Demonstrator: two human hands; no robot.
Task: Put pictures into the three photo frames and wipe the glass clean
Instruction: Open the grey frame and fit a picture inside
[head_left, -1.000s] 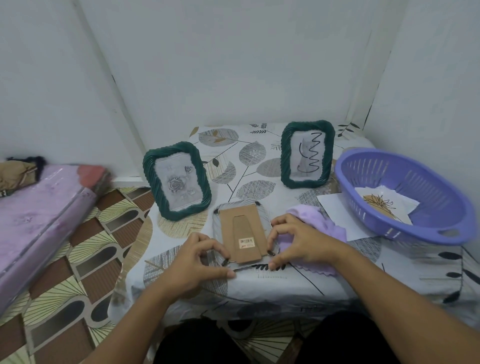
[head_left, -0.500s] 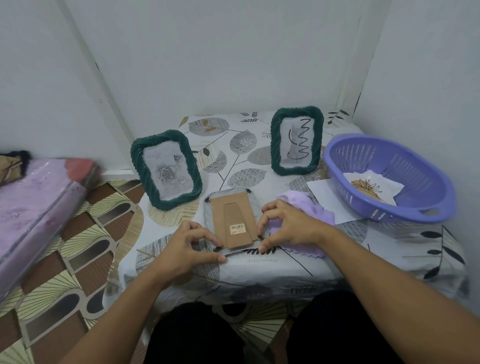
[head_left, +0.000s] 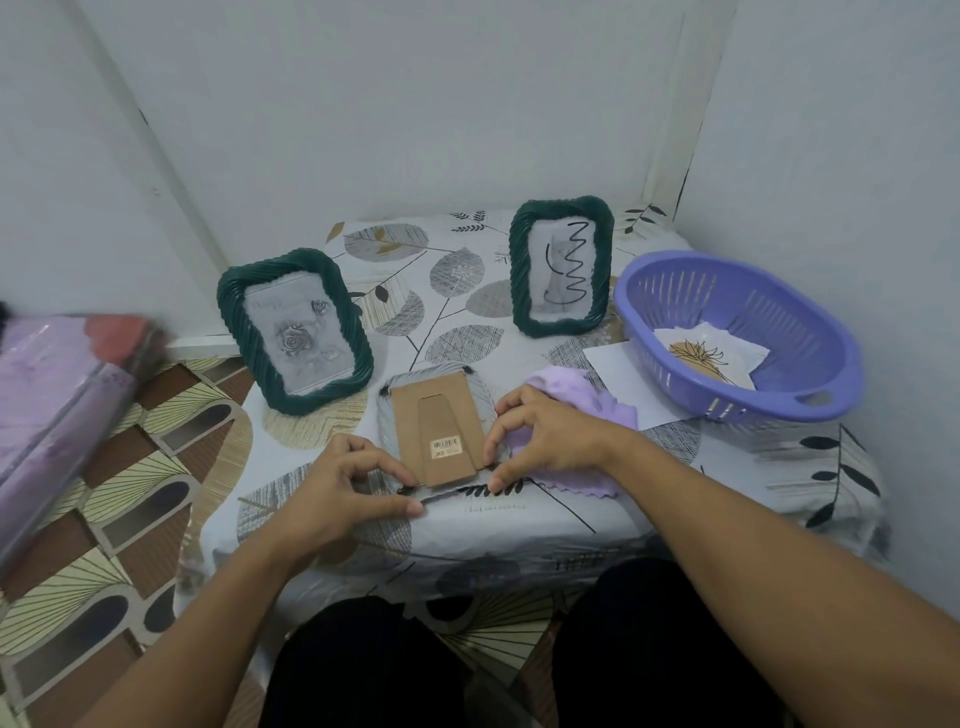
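Note:
A third photo frame (head_left: 436, 426) lies face down on the table's near middle, its brown cardboard back and stand showing. My left hand (head_left: 337, 483) pinches at its near left corner by a small black clip. My right hand (head_left: 545, 441) has curled fingertips on its right edge and rests on a lilac cloth (head_left: 587, 410). Two green frames stand upright: the left one (head_left: 296, 332) holds a rose picture, the right one (head_left: 561, 267) a squiggle drawing.
A purple plastic basket (head_left: 737, 338) at the right holds a paper with a plant drawing (head_left: 701, 356). A white sheet (head_left: 618, 374) lies beside it. A leaf-print cloth covers the table (head_left: 467, 525). Walls close in behind and right; a wrapped pink bundle (head_left: 57, 395) lies left.
Both hands stay on the face-down frame with only small finger movements. The camera view has shifted slightly; nothing was lifted or let go.

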